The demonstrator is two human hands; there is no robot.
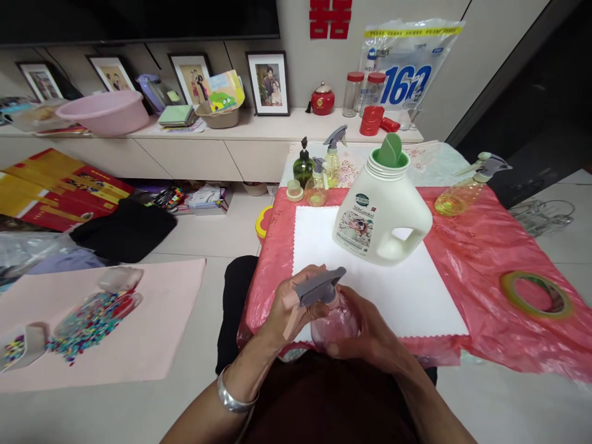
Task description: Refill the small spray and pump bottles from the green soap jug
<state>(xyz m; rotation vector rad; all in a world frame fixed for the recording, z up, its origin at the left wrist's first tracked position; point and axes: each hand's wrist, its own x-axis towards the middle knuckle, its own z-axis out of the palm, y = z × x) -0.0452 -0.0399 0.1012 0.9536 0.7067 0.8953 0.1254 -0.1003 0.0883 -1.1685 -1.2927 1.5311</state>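
Close to my body, at the table's near edge, I hold a spray bottle with a clear pinkish body (333, 327). My left hand (289, 302) is closed around its grey and pink spray head (319, 287). Wrapped round the bottle's right side is my right hand (370, 330). Whether the head sits fully on the neck is hidden by my fingers. Beyond my hands, a large cream detergent jug (382, 209) stands upright on a white sheet (319, 240), a green scoop-like piece (390, 151) in its open mouth.
Spray bottles (316, 185) and a dark green pump bottle (303, 166) stand at the table's back left. Another spray bottle (462, 192) leans at the right, and a tape roll (536, 295) lies on the red plastic cover (490, 246). Colourful beads (86, 324) lie on a pink mat at left.
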